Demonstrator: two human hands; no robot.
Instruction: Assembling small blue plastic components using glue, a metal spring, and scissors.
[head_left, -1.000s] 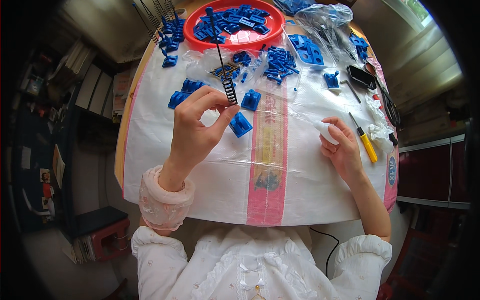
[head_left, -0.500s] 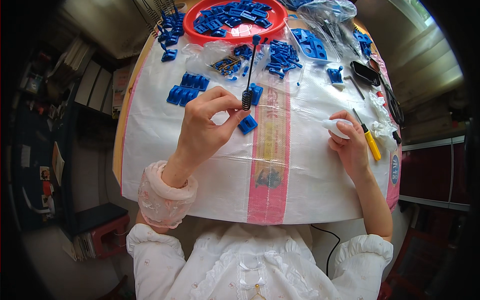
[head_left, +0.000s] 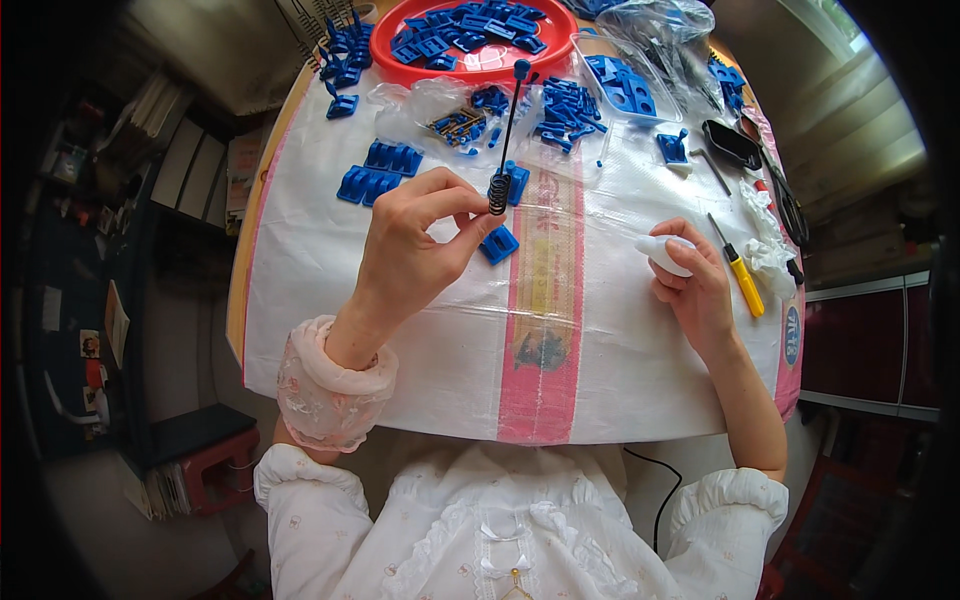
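My left hand [head_left: 422, 232] pinches the lower end of a black coil spring [head_left: 498, 193] between thumb and fingertips. From the coil a thin black rod rises nearly upright, topped by a small blue cap [head_left: 521, 69]. In my right hand [head_left: 692, 285] is a small white squeeze bottle [head_left: 664, 254], its narrow tip pointing left. A blue plastic base [head_left: 499, 244] lies on the table just past my left fingertips. Another blue piece [head_left: 517, 182] sits behind the spring. Two short rows of blue clips [head_left: 380, 171] lie left of the spring.
A red basin [head_left: 385, 62] of blue parts stands at the back, with a clear tray [head_left: 645, 118] beside it. Bags of small blue pegs [head_left: 568, 112] lie in front. On the right are a yellow screwdriver [head_left: 744, 284], crumpled tissue [head_left: 768, 258], scissors [head_left: 790, 212] and a black box [head_left: 731, 145].
The white bottle in my right hand has shifted slightly left. My left hand still pinches the spring, almost unmoved. The whole view has shifted a little.
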